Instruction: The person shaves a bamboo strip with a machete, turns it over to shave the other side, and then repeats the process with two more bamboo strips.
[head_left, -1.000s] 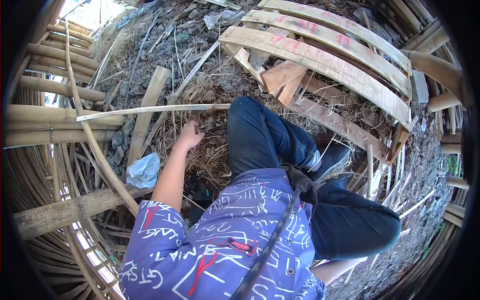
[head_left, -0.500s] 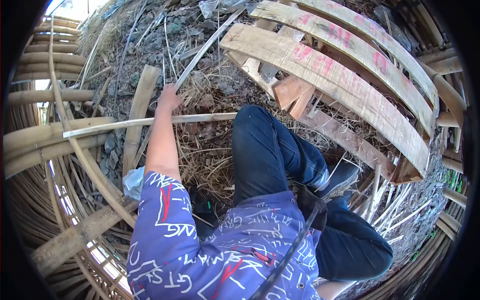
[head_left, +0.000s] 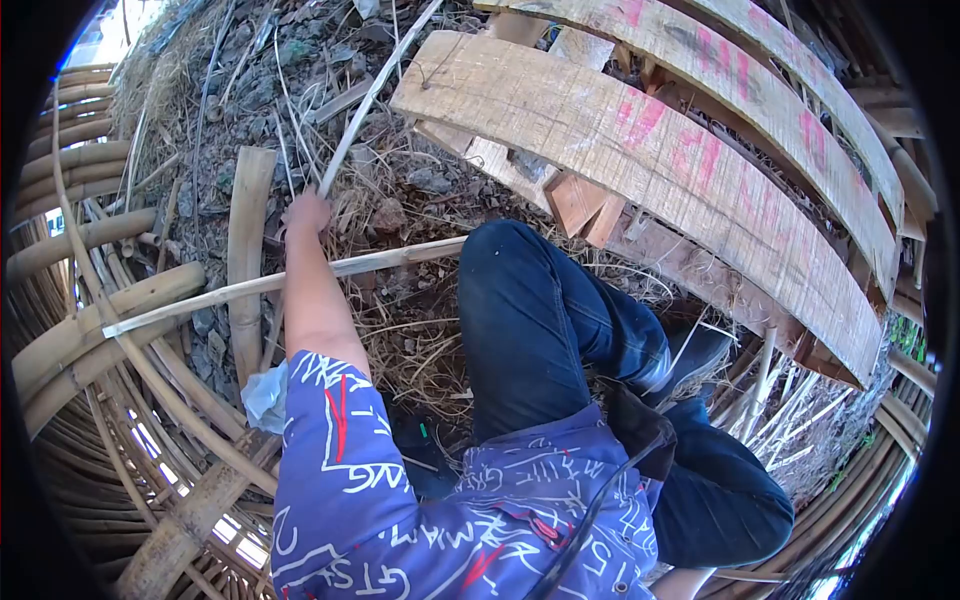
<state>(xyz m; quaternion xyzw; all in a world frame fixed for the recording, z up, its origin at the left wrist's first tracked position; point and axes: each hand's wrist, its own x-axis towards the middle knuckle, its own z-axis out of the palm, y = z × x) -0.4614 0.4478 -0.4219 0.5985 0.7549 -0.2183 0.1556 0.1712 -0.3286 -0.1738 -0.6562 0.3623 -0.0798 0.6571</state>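
Note:
My left hand (head_left: 307, 213) reaches forward over the ground, its fingers closed around the near end of a long pale bamboo strip (head_left: 372, 98). That strip slants away toward the top of the view. A second flat bamboo strip (head_left: 215, 295) runs crosswise under my left forearm, from the bamboo poles at the left to my bent knee. A short split bamboo piece (head_left: 248, 250) lies just left of the hand. My right hand is out of view; only a bit of bare skin shows at the bottom edge.
A wooden slatted pallet (head_left: 640, 130) with pink marks stands at front right. Curved bamboo poles (head_left: 110, 310) line the left side. A pale plastic bag (head_left: 266, 398) lies by my left sleeve. Dry straw (head_left: 410, 350) and thin sticks (head_left: 790, 430) litter the ground.
The whole view has shifted, so the pallet and ground appear farther left. My left hand and its strip have hardly moved against the ground.

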